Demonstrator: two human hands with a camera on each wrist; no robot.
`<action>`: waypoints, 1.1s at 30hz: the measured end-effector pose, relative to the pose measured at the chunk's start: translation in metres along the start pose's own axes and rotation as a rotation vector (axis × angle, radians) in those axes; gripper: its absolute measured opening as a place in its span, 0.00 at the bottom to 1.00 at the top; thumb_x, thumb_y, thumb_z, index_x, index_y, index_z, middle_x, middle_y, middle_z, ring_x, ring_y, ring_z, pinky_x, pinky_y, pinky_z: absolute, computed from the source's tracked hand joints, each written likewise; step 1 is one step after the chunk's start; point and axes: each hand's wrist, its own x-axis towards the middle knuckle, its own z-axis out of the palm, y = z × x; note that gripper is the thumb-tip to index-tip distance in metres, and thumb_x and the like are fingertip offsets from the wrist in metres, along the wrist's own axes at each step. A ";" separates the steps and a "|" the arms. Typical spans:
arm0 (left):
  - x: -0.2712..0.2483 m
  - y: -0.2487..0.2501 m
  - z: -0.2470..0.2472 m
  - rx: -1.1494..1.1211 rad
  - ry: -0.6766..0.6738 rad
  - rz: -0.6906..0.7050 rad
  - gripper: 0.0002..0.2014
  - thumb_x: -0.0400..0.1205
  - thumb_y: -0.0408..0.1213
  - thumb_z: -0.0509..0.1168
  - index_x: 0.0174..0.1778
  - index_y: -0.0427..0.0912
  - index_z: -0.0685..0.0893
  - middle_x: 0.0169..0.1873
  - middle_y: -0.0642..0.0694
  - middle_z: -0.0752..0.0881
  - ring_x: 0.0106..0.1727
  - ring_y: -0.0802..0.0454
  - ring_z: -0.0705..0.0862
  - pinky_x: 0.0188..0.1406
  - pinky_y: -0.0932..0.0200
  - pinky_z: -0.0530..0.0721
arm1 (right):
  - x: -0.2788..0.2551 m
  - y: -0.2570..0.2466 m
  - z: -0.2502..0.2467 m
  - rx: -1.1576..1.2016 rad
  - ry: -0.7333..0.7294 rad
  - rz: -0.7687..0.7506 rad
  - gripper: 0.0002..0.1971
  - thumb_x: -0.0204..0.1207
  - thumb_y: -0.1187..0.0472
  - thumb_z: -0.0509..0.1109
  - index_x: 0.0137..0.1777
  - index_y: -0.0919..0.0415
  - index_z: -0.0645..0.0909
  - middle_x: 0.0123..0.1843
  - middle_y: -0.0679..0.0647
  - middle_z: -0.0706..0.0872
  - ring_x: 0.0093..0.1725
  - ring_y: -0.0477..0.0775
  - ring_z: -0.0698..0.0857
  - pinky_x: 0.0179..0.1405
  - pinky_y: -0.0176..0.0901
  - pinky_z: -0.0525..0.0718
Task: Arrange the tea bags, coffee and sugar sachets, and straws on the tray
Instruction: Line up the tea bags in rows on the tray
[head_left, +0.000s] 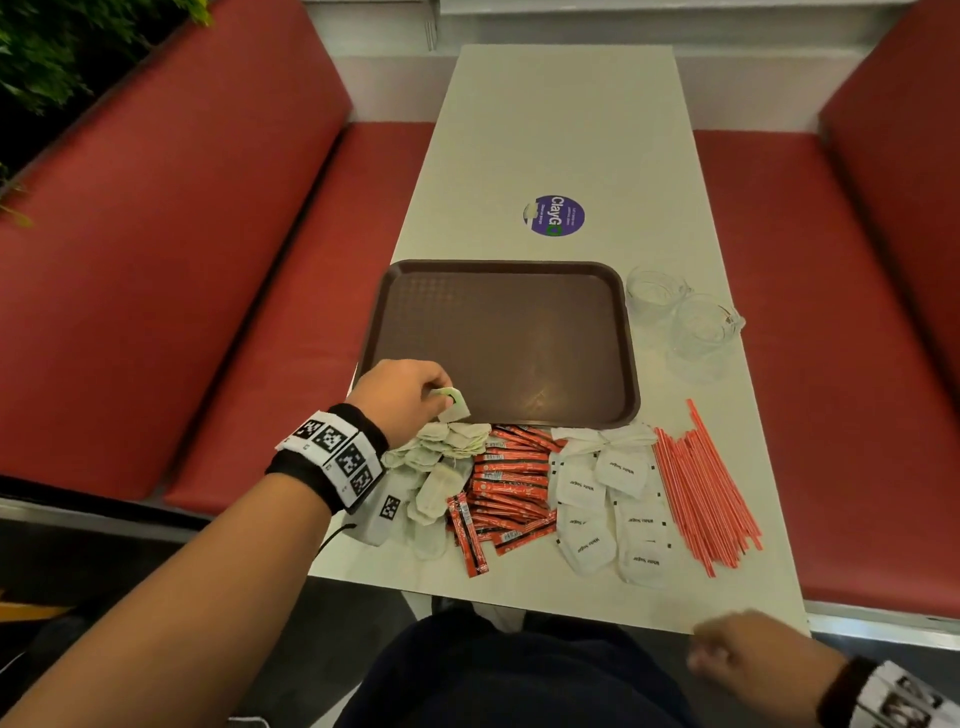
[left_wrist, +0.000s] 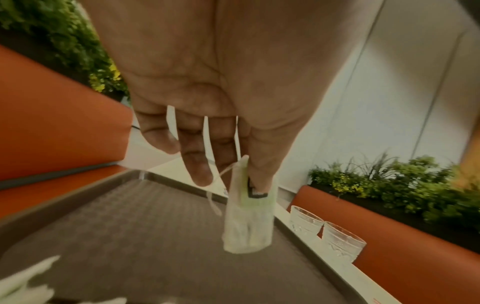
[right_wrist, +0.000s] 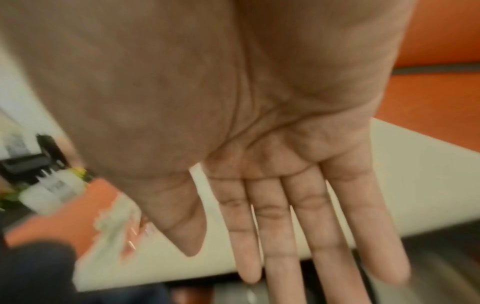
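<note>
My left hand (head_left: 415, 387) pinches a tea bag (head_left: 453, 405) by its top over the near left corner of the empty brown tray (head_left: 498, 332). In the left wrist view the tea bag (left_wrist: 246, 222) hangs from thumb and forefinger above the tray (left_wrist: 130, 236). Along the table's near edge lie a pile of tea bags (head_left: 436, 467), red coffee sachets (head_left: 506, 493), white sugar sachets (head_left: 610, 499) and red straws (head_left: 701, 483). My right hand (head_left: 748, 660) hovers below the table's near right corner, and its fingers (right_wrist: 306, 226) are straight and empty.
Two clear glasses (head_left: 680, 317) stand right of the tray. A round purple sticker (head_left: 554, 215) lies on the white table (head_left: 561, 130) beyond the tray. Red bench seats (head_left: 208, 260) flank the table on both sides.
</note>
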 end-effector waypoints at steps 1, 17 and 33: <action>-0.002 0.001 -0.004 -0.001 0.001 0.035 0.01 0.82 0.47 0.69 0.47 0.58 0.86 0.36 0.58 0.84 0.39 0.62 0.81 0.39 0.60 0.77 | 0.007 -0.010 -0.023 0.027 0.039 0.030 0.13 0.81 0.34 0.60 0.43 0.37 0.79 0.48 0.35 0.87 0.47 0.34 0.84 0.47 0.26 0.76; 0.002 -0.026 -0.039 -0.209 0.051 0.309 0.07 0.78 0.45 0.76 0.50 0.56 0.88 0.38 0.60 0.88 0.41 0.63 0.86 0.44 0.56 0.86 | 0.177 -0.188 -0.191 -0.008 0.633 -0.325 0.11 0.84 0.52 0.66 0.42 0.56 0.77 0.38 0.51 0.81 0.43 0.60 0.83 0.40 0.50 0.76; 0.004 -0.085 0.023 0.023 -0.201 -0.032 0.07 0.81 0.46 0.70 0.53 0.51 0.87 0.43 0.54 0.88 0.48 0.55 0.86 0.49 0.58 0.85 | 0.195 -0.171 -0.179 0.311 0.663 -0.091 0.13 0.79 0.56 0.69 0.35 0.48 0.70 0.34 0.48 0.82 0.37 0.52 0.82 0.38 0.49 0.82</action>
